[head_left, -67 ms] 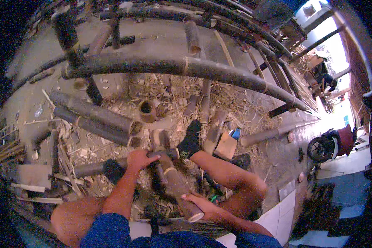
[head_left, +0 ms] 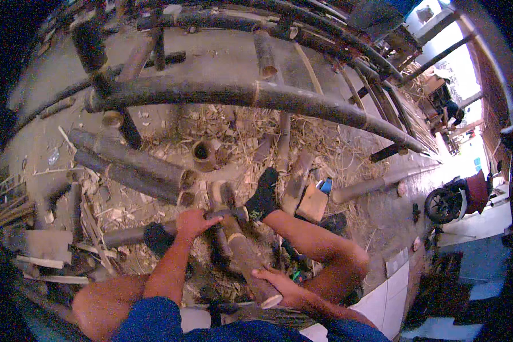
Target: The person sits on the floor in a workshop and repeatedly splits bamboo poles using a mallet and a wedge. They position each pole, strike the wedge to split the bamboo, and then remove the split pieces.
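Observation:
A dark bamboo pole (head_left: 242,245) with a pale cut end slants from between my feet toward my right knee. Its near end is in my right hand (head_left: 276,286), the thumb lying on top and the fingers curled round the side. My left hand (head_left: 192,222) is closed over a second bamboo piece (head_left: 125,235) that lies crosswise on the ground, beneath the slanting pole. The left thumb points right, close to where the two pieces cross. My feet, in dark footwear, are on either side of the pole.
Two thick bamboo lengths (head_left: 134,162) lie at left, near an upright hollow bamboo stub (head_left: 204,154). A long bamboo rail (head_left: 211,92) spans the space ahead. Shavings cover the floor. A wooden block (head_left: 312,202) sits beyond my right leg; a motorbike (head_left: 459,196) stands far right.

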Demonstrator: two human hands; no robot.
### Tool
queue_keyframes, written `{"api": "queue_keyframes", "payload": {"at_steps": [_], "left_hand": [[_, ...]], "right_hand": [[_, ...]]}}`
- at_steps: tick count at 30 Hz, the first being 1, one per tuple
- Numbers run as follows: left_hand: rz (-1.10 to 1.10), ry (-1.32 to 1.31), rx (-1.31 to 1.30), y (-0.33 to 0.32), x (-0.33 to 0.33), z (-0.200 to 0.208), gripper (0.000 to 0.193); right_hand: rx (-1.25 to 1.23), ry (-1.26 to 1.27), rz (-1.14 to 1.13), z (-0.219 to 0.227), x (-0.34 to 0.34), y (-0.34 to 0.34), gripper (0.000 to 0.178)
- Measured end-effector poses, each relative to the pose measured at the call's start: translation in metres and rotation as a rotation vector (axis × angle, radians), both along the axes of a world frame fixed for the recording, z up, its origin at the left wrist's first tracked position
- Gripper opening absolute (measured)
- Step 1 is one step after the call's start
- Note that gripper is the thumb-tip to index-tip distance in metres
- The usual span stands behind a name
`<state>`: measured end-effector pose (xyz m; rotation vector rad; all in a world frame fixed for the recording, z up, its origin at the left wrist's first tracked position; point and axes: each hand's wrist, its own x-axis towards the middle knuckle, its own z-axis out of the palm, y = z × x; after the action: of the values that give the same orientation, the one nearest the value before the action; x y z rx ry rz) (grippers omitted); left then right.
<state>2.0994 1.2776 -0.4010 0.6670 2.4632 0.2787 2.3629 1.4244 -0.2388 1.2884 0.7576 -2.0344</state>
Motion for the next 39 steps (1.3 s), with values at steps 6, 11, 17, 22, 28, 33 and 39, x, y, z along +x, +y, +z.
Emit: {"api": "queue_keyframes", "payload": {"at_steps": [6,11,17,22,28,33,39], "left_hand": [[0.065,0.051,0.176,0.0,0.002,-0.007,0.094],[0.035,0.07,0.08,0.004,-0.002,-0.014,0.093],[0.013,0.164,0.052,0.004,0.002,-0.013,0.089],[0.047,0.188,0.047,0.002,0.005,-0.015,0.089],[-0.013,0.195,0.083,-0.005,-0.001,-0.027,0.086],[0.007,0.112,0.084,-0.002,0.003,-0.021,0.088],[-0.025,0.179,0.062,-0.001,0.016,-0.005,0.088]], "right_hand": [[0.078,0.037,-0.029,-0.012,0.0,0.001,0.053],[0.067,0.022,-0.102,0.002,-0.012,-0.001,0.058],[-0.004,0.134,-0.069,-0.019,0.002,-0.012,0.064],[-0.002,0.125,-0.069,-0.048,0.006,-0.004,0.061],[0.222,0.232,0.291,0.006,0.025,-0.007,0.091],[0.695,0.397,0.387,0.042,0.061,0.007,0.089],[1.21,0.268,0.049,-0.028,0.012,0.162,0.057]]}}
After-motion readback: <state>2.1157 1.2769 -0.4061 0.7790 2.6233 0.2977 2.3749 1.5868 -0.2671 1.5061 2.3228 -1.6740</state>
